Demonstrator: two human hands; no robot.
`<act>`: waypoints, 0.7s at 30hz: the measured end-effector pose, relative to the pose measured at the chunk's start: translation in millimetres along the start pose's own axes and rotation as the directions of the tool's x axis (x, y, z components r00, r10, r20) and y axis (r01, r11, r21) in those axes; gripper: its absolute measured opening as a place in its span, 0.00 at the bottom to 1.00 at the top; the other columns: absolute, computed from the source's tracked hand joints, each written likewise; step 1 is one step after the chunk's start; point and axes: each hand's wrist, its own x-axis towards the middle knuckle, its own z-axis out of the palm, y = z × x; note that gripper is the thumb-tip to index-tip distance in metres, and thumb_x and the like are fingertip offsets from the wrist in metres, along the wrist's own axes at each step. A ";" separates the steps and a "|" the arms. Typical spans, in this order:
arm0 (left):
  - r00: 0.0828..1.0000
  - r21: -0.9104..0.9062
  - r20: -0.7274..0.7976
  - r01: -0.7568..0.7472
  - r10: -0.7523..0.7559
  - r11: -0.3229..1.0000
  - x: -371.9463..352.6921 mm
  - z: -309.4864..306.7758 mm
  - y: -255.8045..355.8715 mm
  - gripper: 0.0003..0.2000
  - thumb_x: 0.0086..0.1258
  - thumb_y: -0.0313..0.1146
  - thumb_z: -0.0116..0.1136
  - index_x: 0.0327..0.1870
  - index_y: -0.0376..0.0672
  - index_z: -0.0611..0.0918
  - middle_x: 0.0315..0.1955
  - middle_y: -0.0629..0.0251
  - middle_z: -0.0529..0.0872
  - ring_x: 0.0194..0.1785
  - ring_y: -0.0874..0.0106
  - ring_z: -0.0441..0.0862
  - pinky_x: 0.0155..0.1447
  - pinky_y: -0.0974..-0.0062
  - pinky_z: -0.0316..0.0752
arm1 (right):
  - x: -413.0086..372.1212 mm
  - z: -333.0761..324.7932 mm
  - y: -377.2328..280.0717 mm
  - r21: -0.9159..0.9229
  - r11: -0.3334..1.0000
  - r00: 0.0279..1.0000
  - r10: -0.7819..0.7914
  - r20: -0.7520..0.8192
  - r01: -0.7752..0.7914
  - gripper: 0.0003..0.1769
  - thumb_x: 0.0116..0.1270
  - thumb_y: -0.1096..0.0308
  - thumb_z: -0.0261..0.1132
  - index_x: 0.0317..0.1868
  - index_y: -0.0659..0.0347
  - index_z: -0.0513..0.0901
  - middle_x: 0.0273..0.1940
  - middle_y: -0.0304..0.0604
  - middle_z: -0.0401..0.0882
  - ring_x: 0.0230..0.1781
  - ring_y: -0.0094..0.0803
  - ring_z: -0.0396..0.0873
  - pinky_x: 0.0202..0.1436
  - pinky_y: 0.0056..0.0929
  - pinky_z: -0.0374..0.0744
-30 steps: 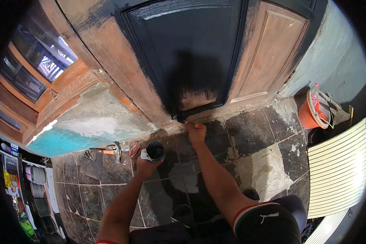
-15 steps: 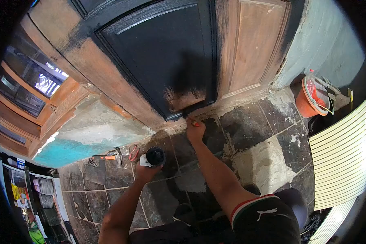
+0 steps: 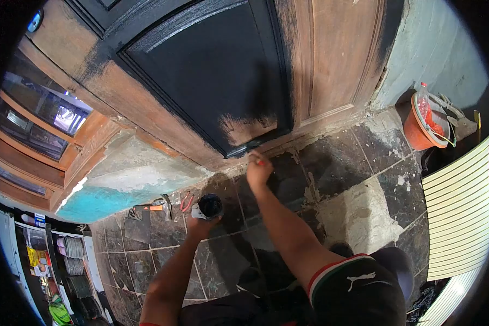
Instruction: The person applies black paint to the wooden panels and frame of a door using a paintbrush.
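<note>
Though limited to the head view, allows a fair judgement: painting roughly half done.

Shows the centre door panel (image 3: 212, 70) coated black at upper middle of the frame, save for a bare brown patch (image 3: 247, 129) near its lower edge. Leaves the right-hand panel (image 3: 339, 54) at upper right as raw wood, and likewise the wide frame board (image 3: 146, 103) slanting down the left.

Finds the right hand (image 3: 259, 173) at centre frame, closed around a red-handled paintbrush (image 3: 259, 161), with the tip at the bottom moulding just under the patch. Finds the left hand (image 3: 201, 224) lower down, wrapped round a small paint can (image 3: 209, 205); cannot tell whether resting on the tiled floor (image 3: 342, 163) or held just above it.

Places a hammer (image 3: 156, 206) and red pliers (image 3: 186, 201) left of the can, and an orange bucket (image 3: 418, 130) at far right.
</note>
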 end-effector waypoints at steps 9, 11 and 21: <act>0.993 -0.068 -0.121 -0.016 0.008 0.998 -7.2 -11.0 27.1 0.33 0.58 0.45 0.87 0.65 0.46 0.86 0.59 0.60 0.92 0.62 0.59 0.90 0.67 0.59 0.82 | -15.8 -2.6 2.1 -0.144 0.868 0.867 -0.434 0.247 0.475 0.05 0.72 0.73 0.74 0.45 0.64 0.94 0.34 0.59 0.90 0.31 0.53 0.89 0.39 0.47 0.86; 0.997 -0.098 -0.071 0.036 -0.043 0.995 -6.6 -5.5 2.6 0.33 0.58 0.46 0.87 0.64 0.45 0.86 0.58 0.59 0.92 0.62 0.58 0.90 0.66 0.59 0.83 | -7.6 -11.0 4.8 -0.271 0.812 0.825 -0.388 0.412 0.517 0.07 0.73 0.70 0.75 0.46 0.62 0.95 0.35 0.56 0.93 0.34 0.50 0.91 0.40 0.44 0.87; 0.994 -0.044 -0.095 0.053 -0.057 0.998 -0.7 3.0 -19.1 0.33 0.58 0.50 0.87 0.61 0.45 0.86 0.54 0.54 0.92 0.58 0.50 0.91 0.64 0.54 0.83 | 13.2 68.4 -216.1 0.278 0.860 0.744 -0.510 0.431 0.428 0.05 0.70 0.76 0.77 0.44 0.67 0.93 0.44 0.56 0.95 0.43 0.43 0.96 0.48 0.36 0.90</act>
